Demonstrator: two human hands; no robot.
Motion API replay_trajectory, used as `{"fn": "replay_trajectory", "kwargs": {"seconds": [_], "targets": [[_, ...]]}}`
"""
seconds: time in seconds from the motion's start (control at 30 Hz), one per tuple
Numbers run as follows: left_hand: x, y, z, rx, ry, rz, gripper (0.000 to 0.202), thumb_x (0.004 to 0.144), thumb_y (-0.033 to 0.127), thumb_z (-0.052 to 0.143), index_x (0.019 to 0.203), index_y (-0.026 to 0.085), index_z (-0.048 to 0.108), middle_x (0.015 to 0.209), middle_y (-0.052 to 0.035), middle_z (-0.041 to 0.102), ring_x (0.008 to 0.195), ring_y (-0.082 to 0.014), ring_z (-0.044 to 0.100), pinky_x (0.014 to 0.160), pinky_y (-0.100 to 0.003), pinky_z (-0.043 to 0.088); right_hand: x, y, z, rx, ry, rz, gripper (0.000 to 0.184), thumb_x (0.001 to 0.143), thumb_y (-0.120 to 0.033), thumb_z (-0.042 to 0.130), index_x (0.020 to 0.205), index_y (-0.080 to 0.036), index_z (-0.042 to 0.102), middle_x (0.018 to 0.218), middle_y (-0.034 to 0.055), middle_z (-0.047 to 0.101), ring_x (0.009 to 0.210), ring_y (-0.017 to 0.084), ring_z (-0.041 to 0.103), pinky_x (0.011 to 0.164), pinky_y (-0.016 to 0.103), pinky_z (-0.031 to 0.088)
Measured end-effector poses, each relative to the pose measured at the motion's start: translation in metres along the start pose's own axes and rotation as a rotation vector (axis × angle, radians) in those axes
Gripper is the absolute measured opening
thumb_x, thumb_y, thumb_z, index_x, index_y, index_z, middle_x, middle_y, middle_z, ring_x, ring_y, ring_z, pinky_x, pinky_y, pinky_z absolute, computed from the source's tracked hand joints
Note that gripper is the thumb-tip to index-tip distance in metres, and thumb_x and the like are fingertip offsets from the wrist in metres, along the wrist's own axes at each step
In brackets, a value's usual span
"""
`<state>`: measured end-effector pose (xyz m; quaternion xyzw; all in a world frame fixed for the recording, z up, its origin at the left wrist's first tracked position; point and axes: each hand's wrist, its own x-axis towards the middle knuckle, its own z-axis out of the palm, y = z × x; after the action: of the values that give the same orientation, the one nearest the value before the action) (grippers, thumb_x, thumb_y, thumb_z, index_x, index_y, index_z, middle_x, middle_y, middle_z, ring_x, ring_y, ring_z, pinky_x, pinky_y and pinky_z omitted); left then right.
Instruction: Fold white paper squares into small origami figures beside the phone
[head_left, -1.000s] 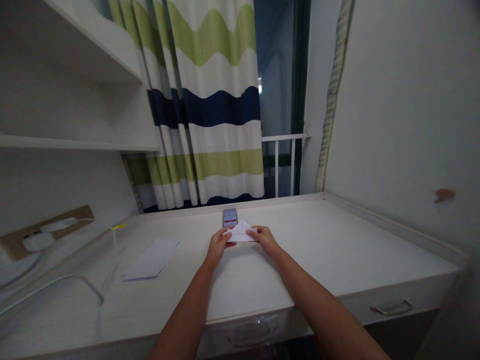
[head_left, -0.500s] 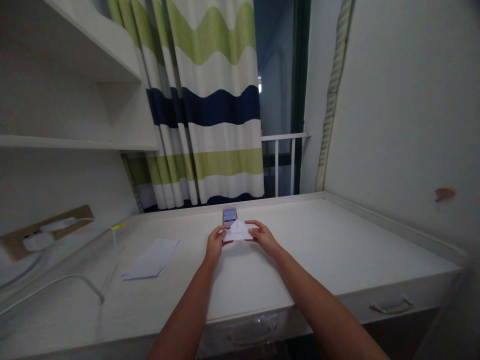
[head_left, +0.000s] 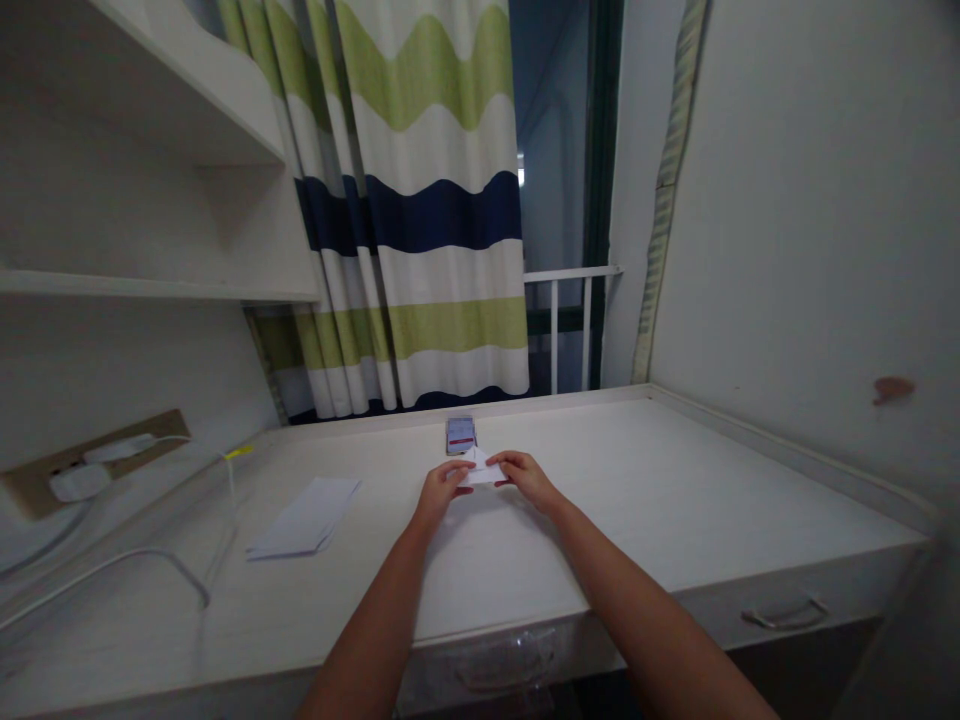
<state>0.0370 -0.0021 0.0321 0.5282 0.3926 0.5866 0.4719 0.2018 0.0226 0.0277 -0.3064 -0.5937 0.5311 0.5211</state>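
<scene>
The fingers [head_left: 454, 474] of the left hand [head_left: 441, 493] are curled and closed on the left end of the folded white paper [head_left: 476, 468]. The fingertips [head_left: 501, 461] of the right hand [head_left: 529, 478] pinch its right end. Both hands are nearly closed, with only the short span of paper between them. The paper is held at desk height, forming a small, roughly triangular shape with its point at 12 o'clock. Fold details are too small to resolve.

Reference: clock positions are taken from the paper, with 12 o'clock pointing away from the person. A phone [head_left: 460, 435] lies flat at 12 o'clock, just beyond the paper's point, with its screen lit. Contact between the two cannot be confirmed. A small stack of white paper [head_left: 305, 517] lies on the white desk [head_left: 660, 510] at 8 to 9 o'clock, well apart from the hands. A white plug [head_left: 79, 482] sits in a wall socket strip [head_left: 154, 432] at 9 o'clock, and a white cable [head_left: 120, 565] runs down across the desk's left side. A striped curtain [head_left: 427, 230] hangs at 12 o'clock behind the desk. A metal drawer handle [head_left: 785, 617] is fitted at 4 o'clock on the desk's front.
</scene>
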Motion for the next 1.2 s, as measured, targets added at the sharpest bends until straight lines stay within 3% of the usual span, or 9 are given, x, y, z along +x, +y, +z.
{"fn": "replay_trajectory", "kwargs": {"seconds": [0.17, 0.37, 0.73, 1.0, 1.2], "targets": [[0.0, 0.001, 0.0, 0.042, -0.012, -0.019, 0.031, 0.052, 0.028, 0.07, 0.079, 0.012, 0.067, 0.099, -0.0094, 0.061, 0.08, -0.0183, 0.058, 0.065, -0.028, 0.051, -0.003, -0.003, 0.001, 0.026, -0.024, -0.003, 0.025, 0.057, -0.03, 0.064, 0.077, -0.015, 0.065, 0.073, 0.0024, 0.061, 0.066, 0.012, 0.054, 0.062, 0.028, 0.047], [-0.001, 0.003, -0.002, 0.086, 0.0, -0.007, 0.038, 0.05, 0.027, 0.072, 0.085, 0.013, 0.066, 0.101, -0.0094, 0.062, 0.08, -0.0193, 0.059, 0.064, -0.028, 0.051, -0.002, -0.006, -0.002, -0.065, 0.039, -0.009, 0.031, 0.052, -0.027, 0.068, 0.08, -0.014, 0.067, 0.059, -0.0008, 0.058, 0.057, 0.01, 0.05, 0.059, 0.026, 0.043], [0.002, 0.005, -0.004, 0.155, 0.024, 0.011, 0.031, 0.052, 0.024, 0.071, 0.081, 0.014, 0.068, 0.09, -0.0077, 0.066, 0.077, -0.0191, 0.059, 0.062, -0.027, 0.05, 0.001, -0.007, -0.005, -0.188, 0.035, -0.026, 0.035, 0.054, -0.028, 0.067, 0.084, -0.012, 0.067, 0.057, -0.0005, 0.058, 0.055, 0.009, 0.046, 0.056, 0.025, 0.037], [0.004, 0.002, -0.006, 0.118, 0.017, -0.009, 0.031, 0.052, 0.025, 0.072, 0.081, 0.014, 0.069, 0.093, -0.0081, 0.066, 0.079, -0.0196, 0.06, 0.066, -0.029, 0.051, 0.002, -0.003, -0.009, -0.247, -0.018, -0.061, 0.038, 0.054, -0.032, 0.067, 0.086, -0.011, 0.067, 0.047, -0.0048, 0.047, 0.047, 0.006, 0.037, 0.048, 0.022, 0.029], [0.007, -0.001, -0.006, 0.189, 0.005, -0.014, 0.025, 0.053, 0.022, 0.07, 0.077, 0.013, 0.069, 0.081, -0.0076, 0.068, 0.066, -0.0169, 0.061, 0.063, -0.03, 0.05, 0.007, 0.004, -0.014, -0.345, 0.006, -0.111, 0.031, 0.057, -0.032, 0.065, 0.08, -0.012, 0.068, 0.055, -0.0001, 0.056, 0.051, 0.009, 0.042, 0.051, 0.023, 0.031]]}}
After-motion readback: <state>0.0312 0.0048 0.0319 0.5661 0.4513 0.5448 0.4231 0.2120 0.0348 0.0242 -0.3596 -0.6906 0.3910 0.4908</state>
